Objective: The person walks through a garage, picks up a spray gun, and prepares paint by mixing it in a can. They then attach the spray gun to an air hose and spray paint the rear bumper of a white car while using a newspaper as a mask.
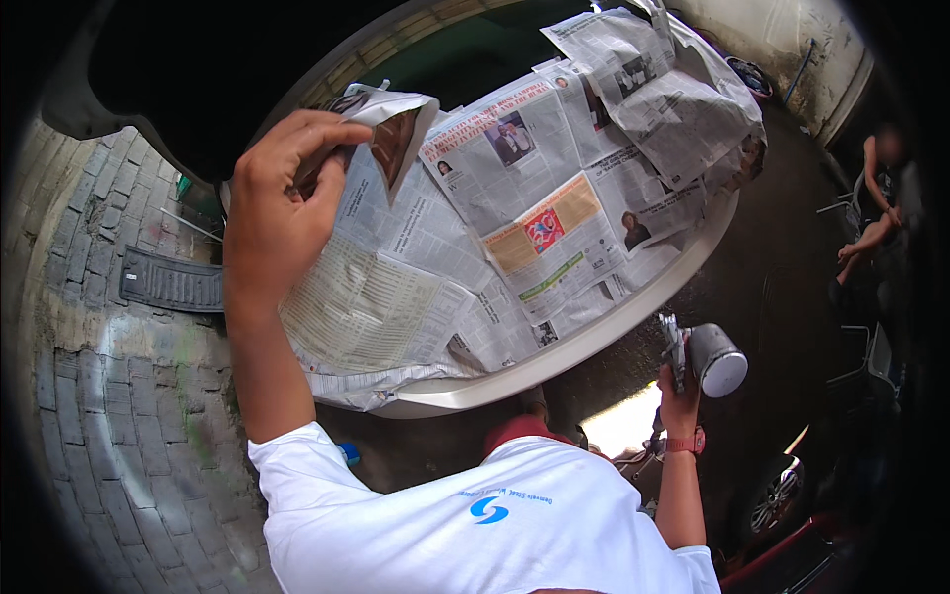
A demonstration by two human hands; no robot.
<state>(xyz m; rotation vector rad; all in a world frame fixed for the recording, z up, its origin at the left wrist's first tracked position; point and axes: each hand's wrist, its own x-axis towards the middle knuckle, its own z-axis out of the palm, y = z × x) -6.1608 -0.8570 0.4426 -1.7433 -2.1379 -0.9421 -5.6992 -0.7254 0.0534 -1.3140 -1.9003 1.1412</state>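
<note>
My left hand (277, 198) pinches a lifted, folded piece of paper (406, 119) with a brown patch on it, at the upper left of a curved panel. Sheets of newspaper (515, 247) are spread over most of that panel, overlapping and creased. The panel's pale rim (485, 384) runs round the near and right sides. Below the rim on the right, my right hand (678, 401) grips a silver spray gun (675, 342) with a cylindrical cup (720, 361). The fingertips of my left hand are partly hidden by the paper.
A seated person (876, 198) is at the right by metal chairs (871, 356). A car wheel (775, 490) is at the lower right. At the left are a paved surface (119, 416) and a dark mat (168, 277). A pale wall (752, 30) stands behind.
</note>
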